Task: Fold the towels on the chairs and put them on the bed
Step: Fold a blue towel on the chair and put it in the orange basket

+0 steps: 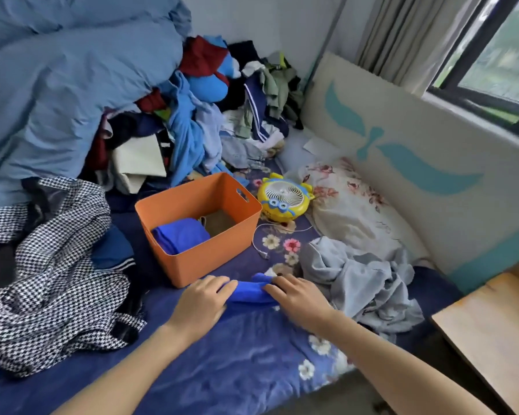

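Observation:
A bright blue towel (250,290) lies bunched into a narrow roll on the dark blue floral bed sheet (237,363), just in front of the orange bin. My left hand (204,301) grips its left end, fingers curled over the cloth. My right hand (297,298) holds the right end, fingers wrapped over the edge. Both hands hide the towel's ends. Inside the orange bin (210,259) sits another blue towel (180,235), folded.
A houndstooth garment (54,271) lies at the left, and a crumpled grey cloth (363,277) at the right. Behind the bin are a yellow fan (283,197) with a white cable, a floral pillow (351,205), a clothes heap and blue duvet. A wooden table (489,327) stands right.

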